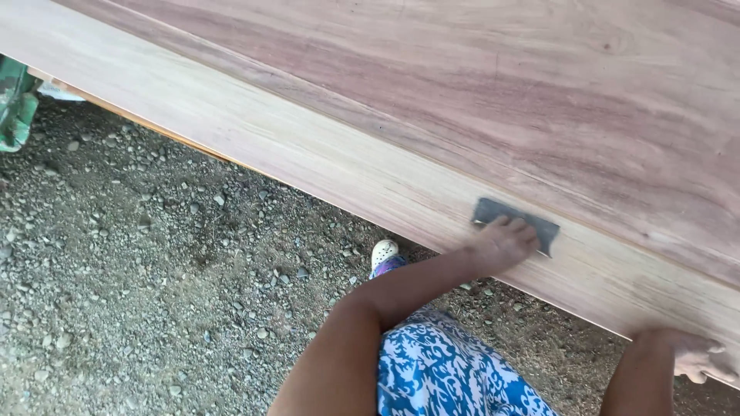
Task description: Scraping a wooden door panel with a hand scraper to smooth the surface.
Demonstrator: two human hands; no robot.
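A grey sheet of sandpaper (515, 219) lies flat against the pale side face of a large wooden slab (324, 146). My left hand (502, 242) presses on the sandpaper's lower part, fingers laid over it. My right hand (692, 356) is at the lower right and grips the slab's bottom edge with its fingers curled around it. The slab's top face is reddish-brown with streaked grain and runs diagonally across the view.
Gravel and dirt ground (139, 254) spreads below the slab. My foot in a white shoe (383, 252) stands near the slab, with a blue-and-white patterned garment (439, 370) beneath my arms. A green object (14, 104) sits at the far left edge.
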